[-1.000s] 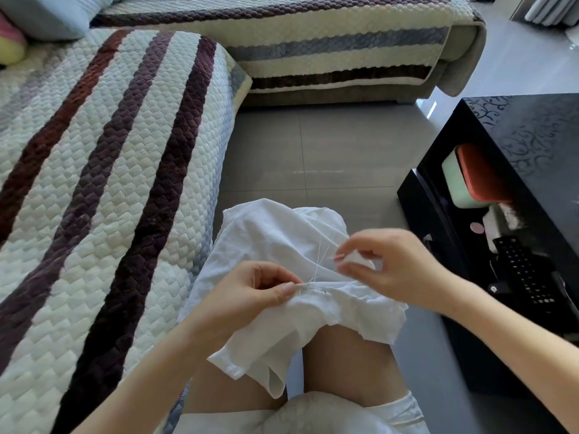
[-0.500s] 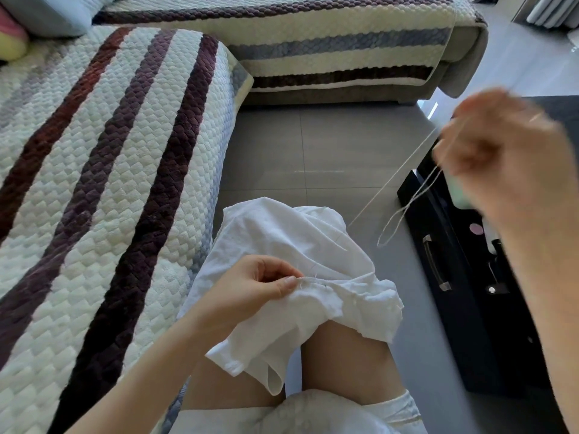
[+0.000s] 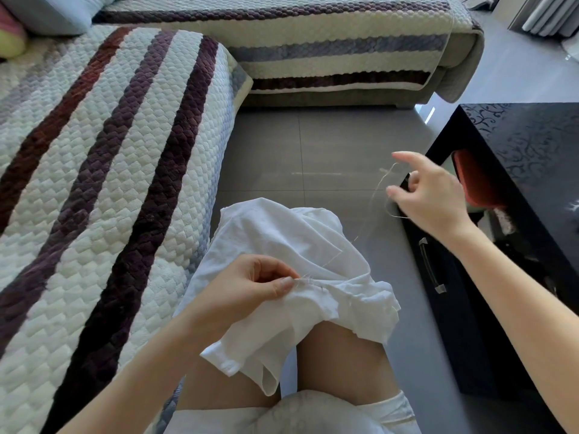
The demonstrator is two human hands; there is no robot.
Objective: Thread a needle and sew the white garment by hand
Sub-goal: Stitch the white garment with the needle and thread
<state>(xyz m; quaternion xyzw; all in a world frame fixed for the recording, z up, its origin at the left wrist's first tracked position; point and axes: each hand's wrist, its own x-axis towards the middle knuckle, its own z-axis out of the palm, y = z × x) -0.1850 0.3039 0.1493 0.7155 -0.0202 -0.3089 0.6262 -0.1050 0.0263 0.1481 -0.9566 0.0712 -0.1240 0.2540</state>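
Nearest, on the lap: white garment (image 3: 282,245) draped over both bare knees (image 3: 338,355), hem hanging loose between them, far edge bunched toward the floor. Left hand (image 3: 244,289) on its near fold, thumb and forefinger pinching a puckered seam with short thread ends sticking out. From that seam, a thin thread (image 3: 370,205) running up and rightward to the right hand (image 3: 432,198), held up in free air beyond the right knee, clear of the cloth. Forefinger and thumb stretched out, other fingers curled in, thread looping beside them; cannot tell whether anything is gripped, needle too small to make out.

Hard against the left arm, quilted striped sofa cover (image 3: 94,183), its rounded edge alongside the garment. Close on the right, black cabinet (image 3: 532,136) with a drawer handle (image 3: 430,267) and an open shelf holding a red box (image 3: 473,180); right hand just before its near corner. Open grey floor (image 3: 313,145) ahead of the knees, wide room there. Farther off, a second sofa section (image 3: 313,57) closing the floor, pale cushion (image 3: 53,10) at far left.
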